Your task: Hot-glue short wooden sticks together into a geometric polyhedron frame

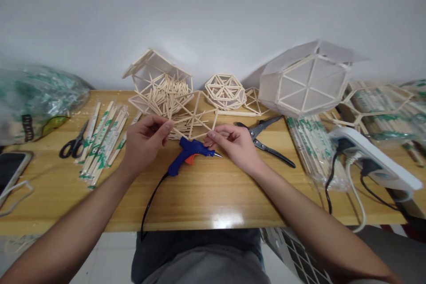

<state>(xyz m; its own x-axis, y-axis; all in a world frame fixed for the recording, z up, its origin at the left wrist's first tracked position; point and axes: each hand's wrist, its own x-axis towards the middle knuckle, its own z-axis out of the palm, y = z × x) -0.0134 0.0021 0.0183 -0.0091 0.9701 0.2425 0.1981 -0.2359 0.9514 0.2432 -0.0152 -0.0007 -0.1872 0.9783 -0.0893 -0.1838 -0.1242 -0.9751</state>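
Between my two hands is a flat wooden stick frame (194, 117) with spokes meeting at its middle. The fingers of my left hand (149, 135) pinch its left corner. At its lower right corner, my right hand (229, 142) is closed on it with thumb and fingers. Just below the frame a blue glue gun (191, 153) with an orange trigger lies on the table, its nozzle pointing right under my right hand. Behind the frame, many short cut sticks (171, 91) fill an open stick-built form (146, 69).
Pliers (266, 140) lie right of my right hand, near wrapped chopsticks (314, 151) and a power strip (376, 159). Scissors (75, 142) and more chopsticks (103, 142) are at left. Along the wall stand a small stick dome (224, 91) and a large paper-covered one (302, 82).
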